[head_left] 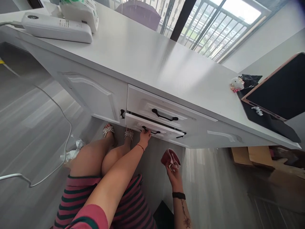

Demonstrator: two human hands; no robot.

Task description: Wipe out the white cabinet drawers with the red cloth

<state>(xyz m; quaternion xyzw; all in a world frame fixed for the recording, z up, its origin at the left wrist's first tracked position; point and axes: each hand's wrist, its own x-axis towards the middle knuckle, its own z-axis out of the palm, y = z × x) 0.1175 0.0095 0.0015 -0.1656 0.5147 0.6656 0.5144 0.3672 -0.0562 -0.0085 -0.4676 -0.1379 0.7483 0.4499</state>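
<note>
My left hand (pixel 145 137) reaches down to the white cabinet, its fingers closed on the black drawer handle (pixel 156 132). The lower drawer (pixel 133 120) it belongs to is pulled out slightly, with a dark gap along its top edge. In my right hand (pixel 175 175), held up over the floor to the right of that drawer, is a small dark red pouch-like thing (pixel 166 156) with an open, pale pink-edged top. Something small and light-coloured shows at my fingers there; its kind is unclear. Above, the upper drawer (pixel 140 100) is closed.
On the white cabinet top (pixel 143 54) lie a white power strip-like device (pixel 57 29), a white plastic bag (pixel 82 12), a tablet-like screen (pixel 281 86) and a small white figure (pixel 237 84). A white cable (pixel 64 116) crosses the floor at left. Cardboard boxes (pixel 259 156) stand right.
</note>
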